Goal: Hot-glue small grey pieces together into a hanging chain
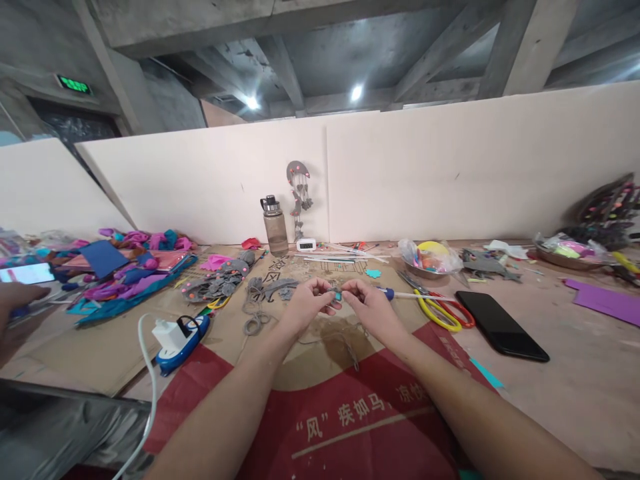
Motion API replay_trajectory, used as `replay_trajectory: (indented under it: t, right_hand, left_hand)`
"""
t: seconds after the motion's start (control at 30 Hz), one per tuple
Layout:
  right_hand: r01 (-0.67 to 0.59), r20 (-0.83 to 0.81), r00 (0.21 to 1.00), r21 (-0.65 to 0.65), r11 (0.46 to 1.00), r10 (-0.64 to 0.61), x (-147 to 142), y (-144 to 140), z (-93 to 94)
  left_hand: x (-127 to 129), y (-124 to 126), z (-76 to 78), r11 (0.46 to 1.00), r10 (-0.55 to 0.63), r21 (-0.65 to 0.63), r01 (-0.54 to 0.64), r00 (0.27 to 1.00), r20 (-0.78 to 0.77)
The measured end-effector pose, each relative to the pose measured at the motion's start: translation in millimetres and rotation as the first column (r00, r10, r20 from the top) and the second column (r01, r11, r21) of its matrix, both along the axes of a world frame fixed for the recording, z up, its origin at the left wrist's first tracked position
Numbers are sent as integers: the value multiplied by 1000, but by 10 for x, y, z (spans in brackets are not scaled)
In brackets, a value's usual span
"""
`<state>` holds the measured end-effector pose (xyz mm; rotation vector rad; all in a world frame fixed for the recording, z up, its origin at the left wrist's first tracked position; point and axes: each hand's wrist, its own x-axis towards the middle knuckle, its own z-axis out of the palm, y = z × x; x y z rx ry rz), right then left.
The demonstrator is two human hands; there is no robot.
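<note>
Both of my hands meet over the middle of the cardboard sheet [310, 347]. My left hand [306, 302] and my right hand [369, 303] pinch a small grey felt piece with a teal bit [337, 294] between their fingertips. A thin grey cord [345, 337] trails from the piece down onto the cardboard. Grey felt cut-outs [273, 288] lie just beyond my left hand. A blue-handled tool [400, 294] lies right of my right hand.
Yellow and red scissors [443, 311] and a black phone [501, 326] lie to the right. A charger on a blue power strip [181, 335] sits at left. A water bottle [275, 225] and small clock [306, 245] stand by the white wall. Another person's hand [15, 303] is at far left.
</note>
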<state>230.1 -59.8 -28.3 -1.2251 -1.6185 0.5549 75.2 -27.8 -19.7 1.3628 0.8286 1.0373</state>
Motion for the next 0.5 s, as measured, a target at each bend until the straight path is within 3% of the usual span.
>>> replay_trajectory:
  t: [0.27,0.4,0.5]
  right_hand:
    - [50,55,997,-19,999,-48,2,-15,39]
    - [65,119,990,61,996,-71,-18,-33,45]
    - [65,185,979,129,989,-88,-32,-58,51]
  left_hand:
    - [16,-34,23,998,-49,-28,48,999,-9]
    - [16,-26,7,996,-79,-31,78,996,-40]
    - [9,-8,-11,999,-36,15,38,993,-114]
